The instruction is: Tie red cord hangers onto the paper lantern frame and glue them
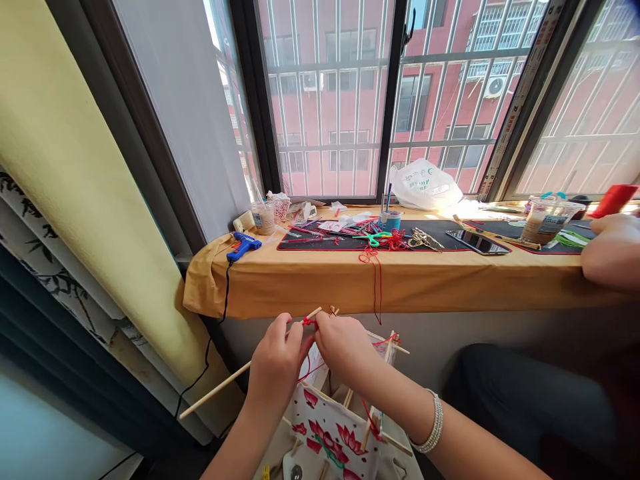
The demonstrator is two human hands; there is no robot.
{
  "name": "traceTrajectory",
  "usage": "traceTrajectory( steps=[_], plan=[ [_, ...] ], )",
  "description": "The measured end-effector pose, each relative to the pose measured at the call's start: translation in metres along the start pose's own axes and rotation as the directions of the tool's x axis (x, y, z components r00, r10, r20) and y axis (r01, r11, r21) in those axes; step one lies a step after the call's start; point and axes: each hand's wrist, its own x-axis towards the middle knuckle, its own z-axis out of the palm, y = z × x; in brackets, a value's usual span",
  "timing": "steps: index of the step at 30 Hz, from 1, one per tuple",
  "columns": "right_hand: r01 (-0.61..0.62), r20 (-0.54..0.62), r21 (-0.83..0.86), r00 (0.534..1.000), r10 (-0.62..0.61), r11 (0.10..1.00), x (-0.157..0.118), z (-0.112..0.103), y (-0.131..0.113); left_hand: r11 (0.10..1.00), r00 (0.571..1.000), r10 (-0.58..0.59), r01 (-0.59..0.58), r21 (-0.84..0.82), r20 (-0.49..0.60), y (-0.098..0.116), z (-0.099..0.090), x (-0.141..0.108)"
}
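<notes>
The red cord (309, 322) is wrapped where thin wooden dowels meet on a small lantern frame (386, 353), held just above the lap at 12 o'clock from the wrists. The fingertips (323, 325) of the left hand (275, 363) and right hand (343, 343) are pinched together on it from either side, though the knuckles seem to hide exactly how the turns lie. A long dowel (215, 390) runs from that joint toward 8 o'clock. The frame looks light and stiff but likely to rack at its tied joints, so the dowels near a joint offer the safest hold. The cord should handle soft and a little slippery. Below the hands, at 6 o'clock, hangs a white panel painted with pink lotus flowers (330, 433), which looks fragile. A beaded silver bracelet (433, 423) circles the right wrist.

Beyond, at 12 o'clock, a mustard cloth (350, 283) covers the windowsill, with red thread (375, 280) dangling over its edge. On it lie a blue glue gun (243, 245), green-handled scissors (373, 237), and a smartphone (477, 241). Another person's hand (613, 250) rests at 3 o'clock.
</notes>
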Motion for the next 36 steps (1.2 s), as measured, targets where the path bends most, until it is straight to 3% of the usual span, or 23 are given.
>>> traceTrajectory(
  steps=[4,9,11,14,17,21,23,26,29,33,36],
  plan=[
    [-0.027,0.002,0.035,1.000,0.027,0.999,0.002,-0.003,0.000,0.989,0.990,0.115,-0.122,0.079,0.088,-0.005,0.005,0.007],
    [-0.039,-0.021,0.101,0.999,0.042,0.994,0.004,0.001,0.006,0.981,0.979,0.193,-0.193,-0.007,0.066,-0.013,0.007,0.009],
    [-0.020,-0.033,0.167,0.999,0.026,0.986,0.003,0.004,0.008,0.988,0.986,0.115,-0.102,-0.114,0.118,-0.012,0.004,0.009],
    [0.041,-0.072,0.427,0.997,-0.012,0.904,0.003,0.009,0.012,0.936,0.962,-0.078,0.161,-0.312,0.262,-0.008,-0.003,0.012],
    [0.103,-0.116,0.673,0.993,-0.032,0.732,0.004,0.015,0.016,0.754,0.878,-0.215,0.427,-0.499,0.427,-0.004,-0.009,0.016],
    [0.125,-0.107,0.842,0.992,-0.063,0.524,0.008,0.019,0.021,0.446,0.760,-0.218,0.635,-0.631,0.612,-0.001,-0.011,0.020],
    [0.109,-0.090,0.874,0.994,-0.063,0.473,0.009,0.019,0.021,0.369,0.724,-0.194,0.680,-0.634,0.662,-0.002,-0.009,0.021],
    [0.087,-0.084,0.877,0.996,-0.028,0.472,0.008,0.016,0.021,0.375,0.700,-0.205,0.702,-0.606,0.684,-0.004,-0.005,0.022],
    [0.077,-0.080,0.871,0.997,-0.016,0.484,0.007,0.014,0.019,0.400,0.718,-0.251,0.688,-0.606,0.649,-0.005,-0.004,0.021],
    [0.082,-0.098,0.843,0.995,0.002,0.531,0.005,0.013,0.019,0.405,0.756,-0.204,0.643,-0.650,0.622,-0.004,-0.009,0.019],
    [0.066,-0.087,0.816,0.996,0.009,0.574,0.004,0.011,0.020,0.315,0.715,-0.226,0.696,-0.645,0.661,-0.002,-0.014,0.019]
  ],
)
